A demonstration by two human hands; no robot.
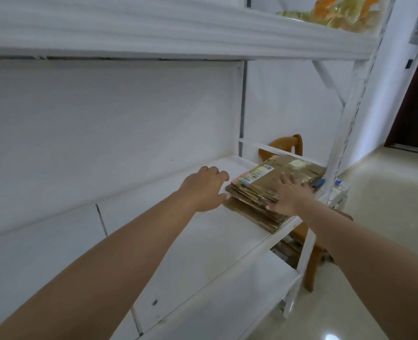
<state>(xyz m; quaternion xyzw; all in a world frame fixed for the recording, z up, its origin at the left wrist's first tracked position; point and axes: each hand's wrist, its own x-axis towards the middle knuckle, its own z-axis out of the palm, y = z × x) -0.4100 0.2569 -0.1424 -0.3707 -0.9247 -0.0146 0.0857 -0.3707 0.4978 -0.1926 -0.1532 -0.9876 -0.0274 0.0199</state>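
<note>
On white metal shelf [203, 236], flattened brown cardboard stack [259, 190] lies lengthwise just right of left hand [204, 190], grip apart and empty; right hand [287, 195] rests flat on top, fingers straight.

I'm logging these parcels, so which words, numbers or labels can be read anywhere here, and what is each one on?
White printed label on top of the stack of flattened brown cardboard boxes: lines of print and a blue mark show, too blurred to read.
Pale yellow sticker farther back on the same stack: blurred, unreadable.
Orange-and-yellow plastic bags at the top right: no legible print.
Nothing can be quoted.
</note>
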